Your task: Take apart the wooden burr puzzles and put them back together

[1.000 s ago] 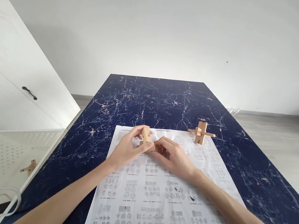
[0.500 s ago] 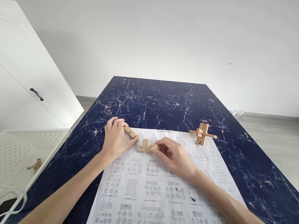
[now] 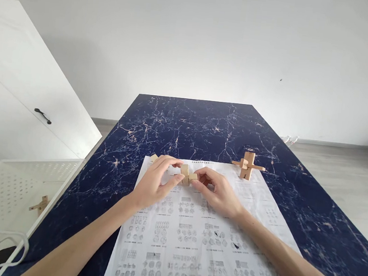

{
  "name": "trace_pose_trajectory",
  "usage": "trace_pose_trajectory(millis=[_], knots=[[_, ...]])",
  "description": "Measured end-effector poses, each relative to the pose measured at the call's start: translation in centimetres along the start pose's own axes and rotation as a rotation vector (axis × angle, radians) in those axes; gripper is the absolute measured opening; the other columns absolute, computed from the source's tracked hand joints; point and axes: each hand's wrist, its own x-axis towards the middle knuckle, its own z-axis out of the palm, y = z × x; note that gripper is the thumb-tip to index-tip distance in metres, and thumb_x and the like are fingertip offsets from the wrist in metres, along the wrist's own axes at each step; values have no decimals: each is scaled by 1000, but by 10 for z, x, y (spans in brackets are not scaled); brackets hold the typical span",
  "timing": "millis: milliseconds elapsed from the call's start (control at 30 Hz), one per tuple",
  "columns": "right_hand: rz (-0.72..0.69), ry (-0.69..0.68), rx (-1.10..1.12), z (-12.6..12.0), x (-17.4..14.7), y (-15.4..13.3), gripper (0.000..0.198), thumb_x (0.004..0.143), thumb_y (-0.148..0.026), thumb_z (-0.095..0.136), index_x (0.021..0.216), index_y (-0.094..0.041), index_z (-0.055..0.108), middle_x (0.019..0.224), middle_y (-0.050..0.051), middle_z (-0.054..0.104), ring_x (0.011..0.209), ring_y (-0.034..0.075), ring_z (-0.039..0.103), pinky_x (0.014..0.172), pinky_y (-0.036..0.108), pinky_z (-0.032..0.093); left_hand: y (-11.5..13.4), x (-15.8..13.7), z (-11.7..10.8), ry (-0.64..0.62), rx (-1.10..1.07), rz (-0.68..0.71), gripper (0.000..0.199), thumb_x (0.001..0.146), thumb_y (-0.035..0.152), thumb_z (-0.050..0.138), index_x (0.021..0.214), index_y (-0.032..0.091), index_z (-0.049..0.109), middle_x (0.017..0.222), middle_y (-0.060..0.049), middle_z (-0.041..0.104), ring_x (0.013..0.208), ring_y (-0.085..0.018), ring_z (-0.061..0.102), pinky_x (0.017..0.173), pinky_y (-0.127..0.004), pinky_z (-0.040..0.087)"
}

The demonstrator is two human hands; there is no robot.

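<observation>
Several notched wooden puzzle pieces (image 3: 185, 172), fitted together in a small cluster, sit between my hands over the printed sheet (image 3: 191, 245). My left hand (image 3: 157, 181) grips the left side of the cluster between thumb and fingers. From the right, my right hand (image 3: 218, 190) pinches its other end, its curled fingers partly hidden. Behind my left hand a loose wooden piece (image 3: 154, 157) peeks out on the sheet's far edge, mostly covered. An assembled wooden cross puzzle (image 3: 247, 167) stands at the sheet's far right corner.
The sheet lies on a dark blue marbled table (image 3: 185, 125). At the left is a white perforated basket (image 3: 2, 184) holding a wooden cross piece (image 3: 41, 204), with a white cable (image 3: 10, 233) over it. A white cabinet (image 3: 28, 76) stands beyond, before a pale wall.
My left hand has let go of the loose piece at the sheet's far edge and moved right onto the cluster. My right hand has stayed at the cluster, which is turned slightly.
</observation>
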Motion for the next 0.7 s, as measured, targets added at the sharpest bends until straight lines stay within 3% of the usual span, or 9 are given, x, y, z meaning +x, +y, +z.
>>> trace_pose_trajectory(millis=[200,400,700], knots=[[-17,-34,-52,2,-1,-6,20,106,-42,62,99,-23,65,85,3,67,71,18,57,62,33,45,3,2,6,-4,-110,-76,21,109,45,62,105,25,67,111,-5,73,106,-24,67,101,-41,54],[18,-37,-77,1,-3,-12,29,109,-48,56,93,-24,62,79,2,64,68,18,55,60,34,42,2,2,7,-26,-146,-85,24,108,48,64,104,24,67,114,-6,74,110,-25,68,104,-43,54],[50,-12,-62,2,-2,-8,34,107,-52,59,86,-25,55,70,-1,59,58,15,47,54,32,37,2,0,9,52,-41,196,11,103,31,76,103,25,68,103,-3,74,101,-22,69,97,-40,56]])
